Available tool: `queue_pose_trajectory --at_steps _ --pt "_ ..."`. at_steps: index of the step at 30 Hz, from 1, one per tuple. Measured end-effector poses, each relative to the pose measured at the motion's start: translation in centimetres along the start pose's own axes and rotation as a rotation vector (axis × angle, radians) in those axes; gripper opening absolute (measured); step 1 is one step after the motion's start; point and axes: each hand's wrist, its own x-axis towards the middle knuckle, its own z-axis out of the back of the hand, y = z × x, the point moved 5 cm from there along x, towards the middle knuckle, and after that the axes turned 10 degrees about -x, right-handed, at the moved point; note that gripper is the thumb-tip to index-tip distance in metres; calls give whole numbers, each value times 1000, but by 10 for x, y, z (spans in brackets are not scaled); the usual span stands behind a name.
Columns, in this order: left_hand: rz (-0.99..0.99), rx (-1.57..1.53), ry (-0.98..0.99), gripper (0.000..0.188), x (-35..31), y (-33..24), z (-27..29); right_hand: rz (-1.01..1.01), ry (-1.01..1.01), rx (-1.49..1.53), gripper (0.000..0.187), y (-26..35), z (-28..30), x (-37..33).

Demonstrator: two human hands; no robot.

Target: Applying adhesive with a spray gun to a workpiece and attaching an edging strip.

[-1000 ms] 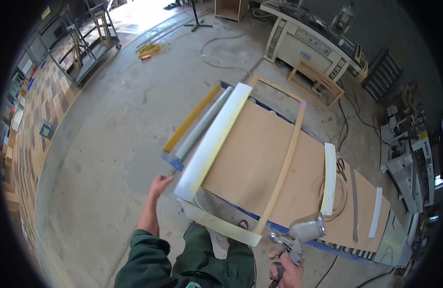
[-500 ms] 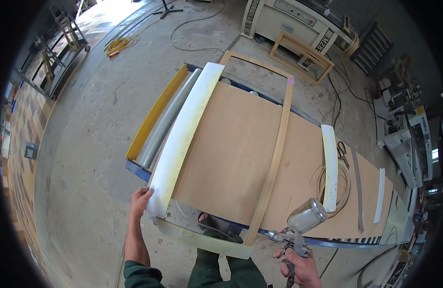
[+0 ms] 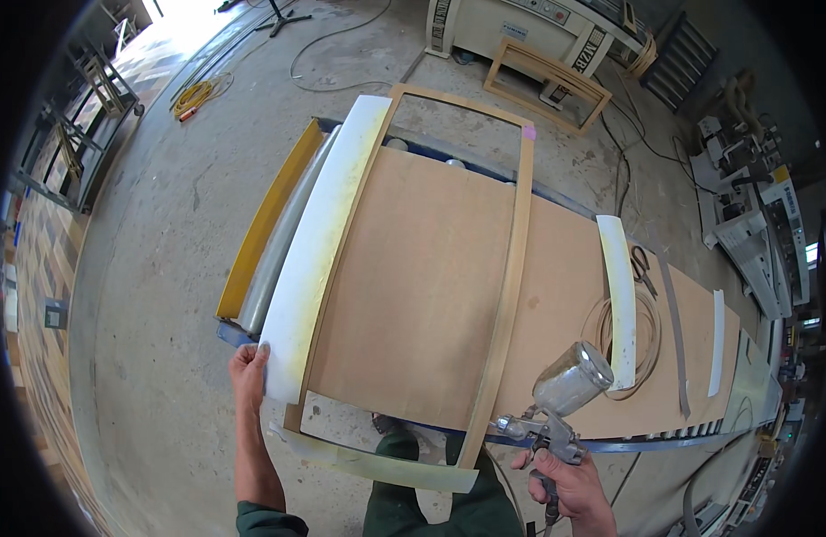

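Observation:
My left hand [image 3: 250, 369] pinches the near left corner of a long white strip [image 3: 328, 242], whose right edge is stained yellow. The strip lies along the left side of a wooden frame [image 3: 511, 286], and that side of the frame shows just beyond it. My right hand [image 3: 560, 483] is closed round the handle of a spray gun [image 3: 549, 438] with a metal cup [image 3: 574, 378] on top. The gun stands close to the frame's near right corner, its nozzle toward the left. A pale yellowish strip [image 3: 377, 465] sits by the frame's near end.
Beneath the frame a brown board [image 3: 413, 286] rests on a roller table with a grey roller [image 3: 292, 233] and yellow guard [image 3: 269, 224] at left. Rightward lie another white strip [image 3: 617, 295], coiled edging [image 3: 647, 345] and scissors [image 3: 643, 268]. A large machine [image 3: 520, 45] stands behind.
The long white strip has shifted left with my left hand, uncovering the frame's left side. The spray gun stays in my right hand, slightly shifted. The whole view has moved a little.

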Motion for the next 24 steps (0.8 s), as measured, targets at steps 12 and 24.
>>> queue_pose_trajectory --at_steps 12,24 --pt "-122 158 55 24 56 -26 -48 -18 63 -115 33 34 35 41" --pt "-107 162 81 23 63 -29 -64 -26 78 -85 38 22 48 55"
